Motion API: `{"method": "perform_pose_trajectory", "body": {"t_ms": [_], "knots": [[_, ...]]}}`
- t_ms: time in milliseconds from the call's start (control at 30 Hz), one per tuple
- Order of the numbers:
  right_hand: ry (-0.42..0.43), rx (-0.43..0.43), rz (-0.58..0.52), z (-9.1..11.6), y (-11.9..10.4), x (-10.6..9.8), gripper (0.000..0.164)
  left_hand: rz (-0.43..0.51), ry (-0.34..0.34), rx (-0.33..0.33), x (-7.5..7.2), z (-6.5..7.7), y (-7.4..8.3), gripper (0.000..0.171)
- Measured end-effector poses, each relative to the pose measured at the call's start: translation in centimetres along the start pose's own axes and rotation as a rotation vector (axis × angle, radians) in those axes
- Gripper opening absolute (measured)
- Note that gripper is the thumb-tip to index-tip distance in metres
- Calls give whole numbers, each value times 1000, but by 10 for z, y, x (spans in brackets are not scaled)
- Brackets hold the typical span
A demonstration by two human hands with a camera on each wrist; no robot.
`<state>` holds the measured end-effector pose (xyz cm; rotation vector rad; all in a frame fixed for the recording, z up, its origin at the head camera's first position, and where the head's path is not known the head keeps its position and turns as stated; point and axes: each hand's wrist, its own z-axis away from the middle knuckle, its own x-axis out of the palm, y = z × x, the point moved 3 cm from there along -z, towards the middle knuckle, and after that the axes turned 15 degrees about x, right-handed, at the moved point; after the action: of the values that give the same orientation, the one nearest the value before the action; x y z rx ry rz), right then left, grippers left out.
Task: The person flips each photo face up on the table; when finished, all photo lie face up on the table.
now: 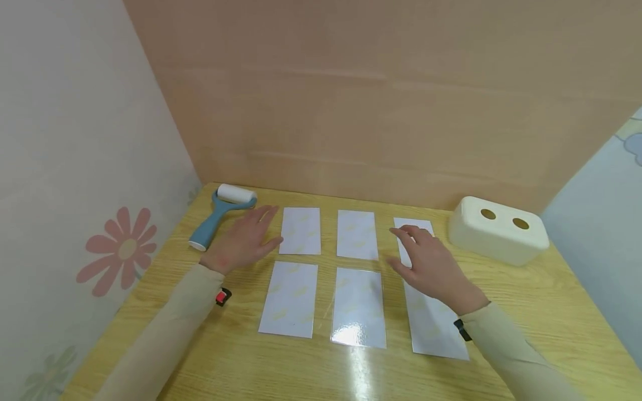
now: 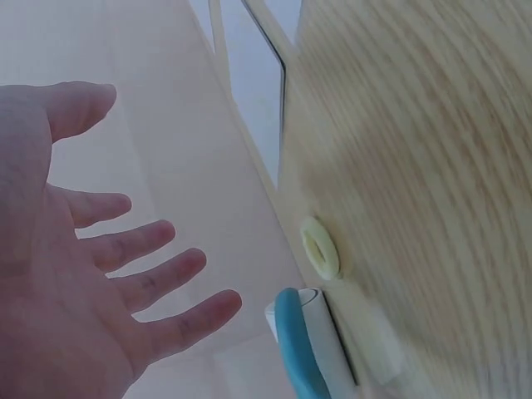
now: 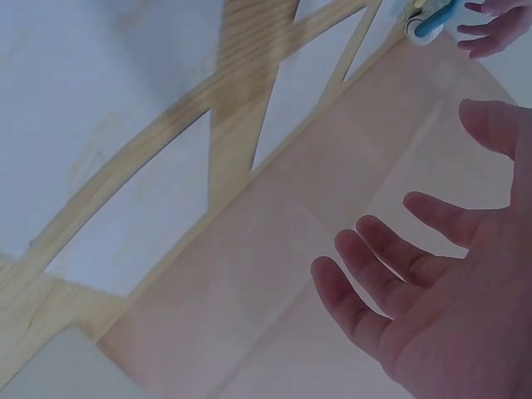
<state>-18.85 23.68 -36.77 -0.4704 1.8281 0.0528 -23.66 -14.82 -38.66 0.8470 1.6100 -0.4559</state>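
Both hands hover over the table with nothing in them. My left hand (image 1: 243, 239), fingers spread and straight, is between a blue-handled roller (image 1: 213, 223) with a white drum and the far left white card (image 1: 301, 231). A pale yellow ring (image 2: 321, 248) lies by the roller in the left wrist view; in the head view the left hand hides it. My right hand (image 1: 428, 264), fingers loosely bent, is above the right-hand column, partly covering the far right card (image 1: 425, 224) and the near right card (image 1: 436, 331).
Several white cards with faint yellow marks lie in two rows, among them a middle far card (image 1: 357, 234), a near left card (image 1: 288, 301) and a glossy near middle card (image 1: 358, 306). A cream box (image 1: 501, 236) with two round holes stands at the back right, before a brown backdrop (image 1: 351, 111).
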Motion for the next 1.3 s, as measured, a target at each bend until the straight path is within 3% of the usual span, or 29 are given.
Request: {"method": "perform_pose_trajectory", "body": {"t_ms": [233, 833, 1167, 1300], "knots": [[-72, 14, -17, -9, -16, 14, 62, 21, -16, -17, 7, -10, -2, 73], [-116, -36, -12, -32, -51, 52, 58, 96, -84, -122, 30, -40, -13, 75], [-109, -76, 3, -38, -68, 64, 55, 57, -94, -126, 41, -47, -24, 72], [-148, -64, 4, -41, -71, 67, 54, 41, -100, -136, 42, -51, -27, 71]]}}
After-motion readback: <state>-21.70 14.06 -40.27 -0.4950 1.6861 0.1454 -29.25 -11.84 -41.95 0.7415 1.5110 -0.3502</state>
